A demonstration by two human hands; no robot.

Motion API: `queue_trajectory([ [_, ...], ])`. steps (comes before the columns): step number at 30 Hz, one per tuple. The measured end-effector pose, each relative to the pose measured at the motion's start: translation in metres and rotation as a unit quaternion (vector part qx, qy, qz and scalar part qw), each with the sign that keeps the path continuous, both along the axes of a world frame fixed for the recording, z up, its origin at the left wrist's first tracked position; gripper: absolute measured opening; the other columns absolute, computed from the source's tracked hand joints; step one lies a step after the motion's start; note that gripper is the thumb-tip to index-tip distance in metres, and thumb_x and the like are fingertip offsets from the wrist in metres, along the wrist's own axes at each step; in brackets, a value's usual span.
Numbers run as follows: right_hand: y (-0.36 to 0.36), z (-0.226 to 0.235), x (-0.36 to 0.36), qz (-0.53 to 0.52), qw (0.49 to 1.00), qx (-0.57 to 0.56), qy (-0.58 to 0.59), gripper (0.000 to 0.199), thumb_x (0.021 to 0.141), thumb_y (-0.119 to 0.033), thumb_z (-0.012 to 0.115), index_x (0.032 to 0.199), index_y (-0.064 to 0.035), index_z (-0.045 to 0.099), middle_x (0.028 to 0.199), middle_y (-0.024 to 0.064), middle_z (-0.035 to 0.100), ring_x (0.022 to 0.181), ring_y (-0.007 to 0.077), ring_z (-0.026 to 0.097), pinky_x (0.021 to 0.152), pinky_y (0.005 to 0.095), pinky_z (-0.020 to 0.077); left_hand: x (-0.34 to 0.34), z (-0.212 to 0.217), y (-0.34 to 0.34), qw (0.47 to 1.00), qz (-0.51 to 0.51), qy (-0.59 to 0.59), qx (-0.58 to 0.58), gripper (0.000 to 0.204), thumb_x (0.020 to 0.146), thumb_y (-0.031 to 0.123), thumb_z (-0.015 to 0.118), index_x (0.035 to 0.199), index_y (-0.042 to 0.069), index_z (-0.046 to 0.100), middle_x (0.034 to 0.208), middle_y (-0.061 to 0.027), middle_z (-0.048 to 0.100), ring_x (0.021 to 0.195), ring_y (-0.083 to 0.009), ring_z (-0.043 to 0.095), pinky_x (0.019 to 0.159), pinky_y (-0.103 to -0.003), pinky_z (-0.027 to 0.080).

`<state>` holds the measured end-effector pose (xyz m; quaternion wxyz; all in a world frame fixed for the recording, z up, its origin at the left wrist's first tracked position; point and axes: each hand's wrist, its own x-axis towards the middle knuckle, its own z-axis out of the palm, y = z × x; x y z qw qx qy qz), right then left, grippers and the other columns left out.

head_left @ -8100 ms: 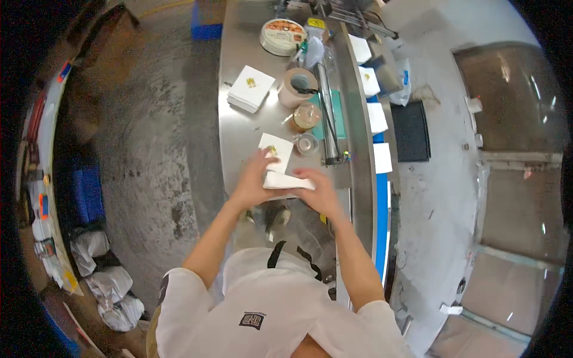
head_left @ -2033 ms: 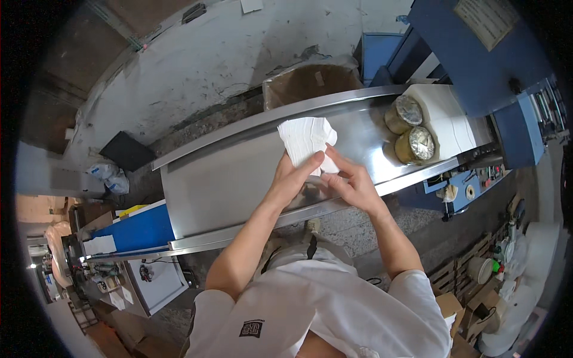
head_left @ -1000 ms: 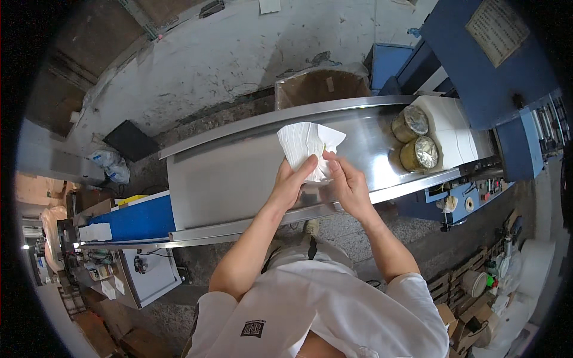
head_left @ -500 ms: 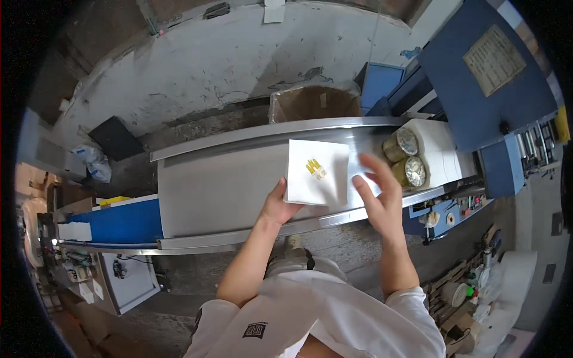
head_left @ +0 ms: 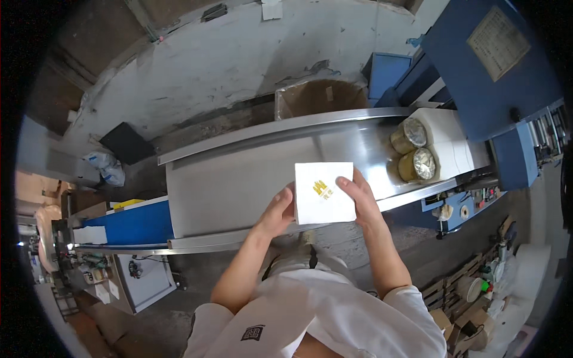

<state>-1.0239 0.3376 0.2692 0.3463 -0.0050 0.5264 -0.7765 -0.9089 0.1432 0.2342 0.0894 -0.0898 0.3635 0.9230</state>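
Note:
Both hands hold a flat white square packet point(head_left: 324, 192) with a small gold mark, just above the near edge of a long steel conveyor table point(head_left: 239, 179). My left hand point(head_left: 276, 212) grips its left edge from below. My right hand point(head_left: 356, 194) lies on its right edge, fingers over the top. Two gold foil-topped round tubs point(head_left: 410, 149) stand on a white block at the table's right end.
An open cardboard box point(head_left: 322, 98) sits behind the table. A large blue machine point(head_left: 489, 65) rises at the right. A blue cabinet point(head_left: 128, 224) and white shelf are at the left. Bags lie on the concrete floor at the far left; clutter at the lower right.
Over the earlier frames I turned from another workbench to this steel table. A crumpled white sheet in my hands became a flat square packet, now held lower and nearer the table's front edge.

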Motion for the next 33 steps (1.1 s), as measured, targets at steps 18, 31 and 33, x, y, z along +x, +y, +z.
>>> queue_trajectory([
  [18, -0.029, -0.015, 0.039, 0.187, 0.977, -0.081, 0.067, 0.116, 0.072, -0.029, 0.084, 0.154, 0.0015, 0.008, 0.144, 0.0226, 0.041, 0.131, 0.0292, 0.044, 0.109, 0.0385, 0.0354, 0.07, 0.046, -0.029, 0.949, 0.153, -0.055, -0.27, 0.06, 0.082, 0.022, 0.079, 0.126, -0.006, 0.049, 0.114, -0.0133, 0.062, 0.101, -0.0178, 0.062, 0.085, -0.03, 0.052],
  [31, -0.193, 0.02, 0.256, 0.313, 0.934, -0.002, 0.171, 0.109, 0.066, -0.016, 0.085, 0.151, 0.0007, 0.019, 0.126, 0.0222, 0.056, 0.116, 0.0316, 0.058, 0.099, 0.0418, 0.0476, 0.316, 0.015, -0.142, 0.925, 0.278, 0.04, -0.256, 0.062, 0.078, 0.027, 0.083, 0.121, -0.003, 0.05, 0.109, -0.0115, 0.062, 0.101, -0.0172, 0.06, 0.085, -0.032, 0.05],
  [33, -0.227, 0.031, 0.3, 0.344, 0.922, 0.024, 0.175, 0.103, 0.069, -0.013, 0.083, 0.15, 0.0, 0.021, 0.125, 0.0222, 0.056, 0.114, 0.0307, 0.059, 0.098, 0.0413, 0.0487, 0.37, 0.029, -0.163, 0.917, 0.319, 0.011, -0.24, 0.066, 0.078, 0.03, 0.083, 0.123, -0.004, 0.049, 0.11, -0.0131, 0.063, 0.101, -0.0192, 0.061, 0.085, -0.033, 0.05],
])
